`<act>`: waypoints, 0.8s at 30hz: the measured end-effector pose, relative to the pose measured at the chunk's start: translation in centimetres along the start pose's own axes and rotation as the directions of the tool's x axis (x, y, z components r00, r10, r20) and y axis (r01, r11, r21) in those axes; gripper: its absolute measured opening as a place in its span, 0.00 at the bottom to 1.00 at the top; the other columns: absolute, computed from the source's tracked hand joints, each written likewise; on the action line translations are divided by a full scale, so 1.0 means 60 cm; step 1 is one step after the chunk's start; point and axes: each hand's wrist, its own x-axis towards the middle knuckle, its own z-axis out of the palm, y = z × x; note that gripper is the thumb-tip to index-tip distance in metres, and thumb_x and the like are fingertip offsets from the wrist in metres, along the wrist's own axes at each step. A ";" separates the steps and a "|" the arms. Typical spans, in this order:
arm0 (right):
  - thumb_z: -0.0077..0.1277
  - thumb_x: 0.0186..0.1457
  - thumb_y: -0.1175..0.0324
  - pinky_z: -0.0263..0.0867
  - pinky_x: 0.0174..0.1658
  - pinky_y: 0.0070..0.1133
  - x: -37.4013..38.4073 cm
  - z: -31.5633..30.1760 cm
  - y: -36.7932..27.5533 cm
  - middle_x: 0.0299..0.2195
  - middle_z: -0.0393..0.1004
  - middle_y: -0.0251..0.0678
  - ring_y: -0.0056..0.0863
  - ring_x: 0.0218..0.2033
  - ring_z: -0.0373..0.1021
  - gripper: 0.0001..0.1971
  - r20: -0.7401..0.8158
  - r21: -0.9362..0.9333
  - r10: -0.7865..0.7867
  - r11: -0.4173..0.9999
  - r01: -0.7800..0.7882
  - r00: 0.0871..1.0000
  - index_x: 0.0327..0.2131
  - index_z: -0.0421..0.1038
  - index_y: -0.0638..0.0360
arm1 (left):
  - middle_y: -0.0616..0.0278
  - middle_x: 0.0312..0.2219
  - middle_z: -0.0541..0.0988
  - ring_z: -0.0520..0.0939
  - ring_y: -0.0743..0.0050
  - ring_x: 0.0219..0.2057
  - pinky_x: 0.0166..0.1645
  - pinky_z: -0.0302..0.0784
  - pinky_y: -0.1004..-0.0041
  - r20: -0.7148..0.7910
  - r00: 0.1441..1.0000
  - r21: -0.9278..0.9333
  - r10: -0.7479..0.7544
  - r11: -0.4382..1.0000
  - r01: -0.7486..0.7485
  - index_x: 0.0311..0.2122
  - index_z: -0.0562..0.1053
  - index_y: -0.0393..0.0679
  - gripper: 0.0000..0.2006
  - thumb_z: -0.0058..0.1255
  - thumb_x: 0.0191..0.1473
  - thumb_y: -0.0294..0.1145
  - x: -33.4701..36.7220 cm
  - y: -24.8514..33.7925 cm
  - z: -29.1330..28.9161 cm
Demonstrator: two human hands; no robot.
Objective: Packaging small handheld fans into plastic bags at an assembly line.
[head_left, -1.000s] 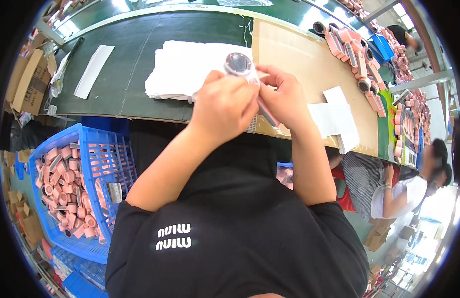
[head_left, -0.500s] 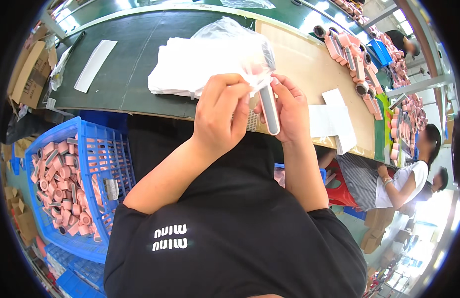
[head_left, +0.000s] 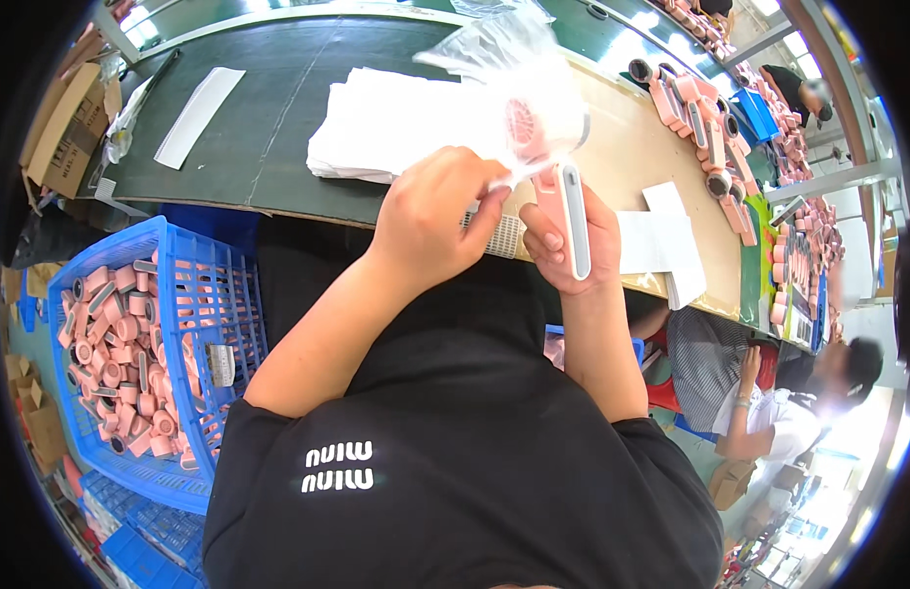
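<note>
In my right hand [head_left: 583,245] is the handle of a pink hair dryer [head_left: 576,211] with a grey strip down its side; my fingers wrap round the pink part. A clear plastic bag [head_left: 494,49] covers the dryer's round head, and a pink vent grille shows through it. My left hand [head_left: 437,211] is closed, pinching the bag's edge just left of where the handle meets the head. Beneath and left of the bagged head lies a stack of white sheets or bags [head_left: 372,123] on the table.
A blue crate [head_left: 160,363] full of pink dryers stands at my left. White papers [head_left: 661,240] lie right of my right hand, with a row of dryers [head_left: 705,128] beyond. A blue bin [head_left: 754,113] stands farther back. Another person [head_left: 769,412] sits at the right.
The bagged dryer has turned, so its pink handle side and vent grille now show. My right hand has shifted slightly right and down along the handle. The person at right has leaned.
</note>
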 end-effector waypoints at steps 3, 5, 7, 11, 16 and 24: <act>0.40 0.74 0.62 0.69 0.17 0.23 0.002 0.004 -0.005 0.30 0.77 0.46 0.32 0.21 0.74 0.15 0.108 -0.098 0.025 0.995 -0.014 0.994 0.52 0.70 0.62 | 0.58 0.25 0.79 0.80 0.57 0.25 0.30 0.76 0.64 -0.086 0.994 -0.030 0.066 0.997 -0.069 0.36 0.80 0.40 0.09 0.64 0.48 0.20 0.001 0.021 0.006; 0.41 0.75 0.62 0.70 0.19 0.22 0.006 0.029 0.005 0.26 0.77 0.42 0.30 0.22 0.74 0.13 -0.150 -0.287 -0.105 0.956 0.058 0.983 0.46 0.72 0.62 | 0.59 0.24 0.80 0.80 0.60 0.23 0.28 0.75 0.67 -0.131 0.990 -0.085 0.046 0.995 -0.057 0.35 0.80 0.40 0.08 0.64 0.48 0.19 -0.002 0.037 0.013; 0.49 0.72 0.67 0.71 0.23 0.20 0.012 0.024 0.020 0.28 0.79 0.37 0.24 0.23 0.75 0.08 -0.163 -0.423 -0.274 0.887 0.184 0.948 0.39 0.71 0.61 | 0.59 0.25 0.80 0.80 0.62 0.23 0.28 0.75 0.68 -0.128 0.992 -0.130 -0.011 0.992 -0.006 0.35 0.80 0.39 0.07 0.64 0.49 0.19 -0.011 0.048 0.025; 0.59 0.68 0.71 0.73 0.34 0.17 0.024 0.038 0.051 0.33 0.81 0.35 0.17 0.31 0.76 0.08 -0.106 -0.744 -0.631 0.563 0.360 0.768 0.34 0.73 0.61 | 0.58 0.25 0.80 0.80 0.69 0.22 0.29 0.75 0.73 -0.133 0.972 -0.253 -0.195 0.955 0.157 0.38 0.80 0.37 0.07 0.63 0.54 0.19 -0.015 0.056 0.031; 0.58 0.68 0.72 0.73 0.37 0.18 0.009 0.031 0.040 0.36 0.81 0.36 0.17 0.35 0.75 0.07 -0.129 -0.753 -0.451 0.624 0.209 0.883 0.35 0.73 0.62 | 0.57 0.26 0.81 0.82 0.66 0.24 0.30 0.77 0.72 -0.152 0.974 -0.341 -0.168 0.934 0.108 0.39 0.81 0.37 0.08 0.62 0.52 0.18 -0.006 0.038 0.011; 0.47 0.73 0.72 0.75 0.36 0.19 0.016 0.043 0.036 0.35 0.80 0.36 0.19 0.32 0.76 0.06 -0.273 -0.552 -0.452 0.797 0.246 0.849 0.41 0.71 0.63 | 0.62 0.29 0.77 0.80 0.63 0.25 0.30 0.78 0.68 0.058 0.994 -0.153 0.089 0.985 -0.079 0.40 0.81 0.43 0.14 0.70 0.46 0.28 -0.012 0.052 0.017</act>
